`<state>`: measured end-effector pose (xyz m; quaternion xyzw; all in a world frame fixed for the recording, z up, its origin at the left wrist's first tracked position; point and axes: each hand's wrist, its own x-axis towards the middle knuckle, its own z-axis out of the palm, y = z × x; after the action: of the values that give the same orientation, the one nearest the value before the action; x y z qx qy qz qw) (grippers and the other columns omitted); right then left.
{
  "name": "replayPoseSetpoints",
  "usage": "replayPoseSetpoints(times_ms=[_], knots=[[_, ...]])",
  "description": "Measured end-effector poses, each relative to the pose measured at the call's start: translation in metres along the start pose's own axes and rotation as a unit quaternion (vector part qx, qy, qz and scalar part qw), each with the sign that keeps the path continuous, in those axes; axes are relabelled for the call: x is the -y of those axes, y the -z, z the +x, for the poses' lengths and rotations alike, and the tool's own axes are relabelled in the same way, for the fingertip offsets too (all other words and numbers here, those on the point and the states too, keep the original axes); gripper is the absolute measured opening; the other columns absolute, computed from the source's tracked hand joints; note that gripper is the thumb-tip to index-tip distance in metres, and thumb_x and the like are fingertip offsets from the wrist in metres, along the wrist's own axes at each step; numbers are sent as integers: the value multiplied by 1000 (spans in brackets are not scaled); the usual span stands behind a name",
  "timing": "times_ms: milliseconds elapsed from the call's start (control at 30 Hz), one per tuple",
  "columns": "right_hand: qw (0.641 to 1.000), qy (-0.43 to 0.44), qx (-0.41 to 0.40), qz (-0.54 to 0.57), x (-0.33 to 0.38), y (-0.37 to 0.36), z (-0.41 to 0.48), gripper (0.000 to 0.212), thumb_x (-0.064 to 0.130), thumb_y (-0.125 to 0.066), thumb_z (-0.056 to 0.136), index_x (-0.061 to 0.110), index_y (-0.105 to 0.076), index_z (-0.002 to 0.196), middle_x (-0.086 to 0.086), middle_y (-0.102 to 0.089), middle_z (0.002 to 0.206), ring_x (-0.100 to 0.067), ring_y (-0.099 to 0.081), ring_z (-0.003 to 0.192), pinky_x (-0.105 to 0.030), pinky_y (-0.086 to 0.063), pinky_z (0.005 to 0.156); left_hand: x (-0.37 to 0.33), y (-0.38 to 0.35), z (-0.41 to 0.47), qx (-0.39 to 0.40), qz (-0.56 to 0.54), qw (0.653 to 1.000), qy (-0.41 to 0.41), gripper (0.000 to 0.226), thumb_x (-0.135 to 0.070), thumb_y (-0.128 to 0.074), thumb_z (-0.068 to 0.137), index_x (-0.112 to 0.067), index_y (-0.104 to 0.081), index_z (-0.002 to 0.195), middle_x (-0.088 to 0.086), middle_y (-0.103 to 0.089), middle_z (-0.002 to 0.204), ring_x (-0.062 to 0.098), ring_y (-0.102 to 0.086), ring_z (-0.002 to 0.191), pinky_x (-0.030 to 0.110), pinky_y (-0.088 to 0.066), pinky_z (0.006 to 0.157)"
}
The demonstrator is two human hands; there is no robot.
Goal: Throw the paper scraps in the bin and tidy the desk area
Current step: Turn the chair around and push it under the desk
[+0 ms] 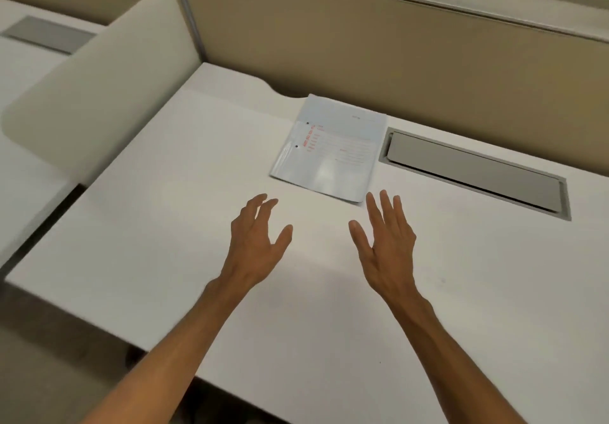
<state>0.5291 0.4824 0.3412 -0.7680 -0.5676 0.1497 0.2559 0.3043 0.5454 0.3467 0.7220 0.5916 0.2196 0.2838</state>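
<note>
A stack of papers in a clear punched sleeve (331, 148), printed with red text, lies flat on the white desk (171, 212) near the back partition. My left hand (255, 242) hovers over the desk just in front of the sleeve's near left corner, fingers spread and slightly curled, holding nothing. My right hand (387, 242) is held flat beside it, fingers apart, its fingertips close to the sleeve's near right corner. Both hands are empty. No paper scraps and no bin show in view.
A grey cable-tray lid (474, 173) is set into the desk to the right of the papers. A beige partition (362, 47) runs along the back, and a cream rounded side screen (99, 84) stands at the left. The desk's near edge drops to the floor at lower left.
</note>
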Motion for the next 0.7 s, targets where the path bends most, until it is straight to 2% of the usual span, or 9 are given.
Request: replayPoseSetpoints(times_ms=[167, 300, 467, 700], knots=[[996, 75, 37, 6, 1, 13, -50, 64, 52, -34, 104, 25, -25, 160, 0, -15, 170, -19, 1, 158, -45, -11, 122, -9, 0, -82, -56, 7, 997, 49, 54, -38, -62, 95, -20, -47, 144, -2, -36, 155, 16, -36, 141, 27, -20, 110], [988, 134, 75, 16, 5, 21, -89, 62, 52, -36, 105, 27, -24, 160, 1, -14, 170, -17, 1, 158, -45, -11, 122, -13, -1, -152, -99, -3, 990, 103, 56, -41, -58, 97, -24, -40, 147, -5, -31, 157, 12, -30, 144, 27, -17, 112], [975, 192, 111, 34, 17, 26, -135, 62, 50, -38, 104, 25, -27, 160, 0, -18, 169, -17, -2, 158, -46, -14, 123, -18, 4, -227, -138, -11, 977, 165, 61, -44, -58, 98, -26, -36, 151, -5, -30, 160, 16, -30, 146, 44, -28, 120], [951, 244, 171, 78, 52, 22, -198, 62, 49, -40, 103, 26, -26, 160, 4, -17, 169, -12, -2, 158, -45, -12, 125, -14, 23, -308, -191, -21, 952, 237, 62, -41, -63, 94, -23, -41, 149, -3, -32, 159, 21, -35, 145, 53, -35, 117]])
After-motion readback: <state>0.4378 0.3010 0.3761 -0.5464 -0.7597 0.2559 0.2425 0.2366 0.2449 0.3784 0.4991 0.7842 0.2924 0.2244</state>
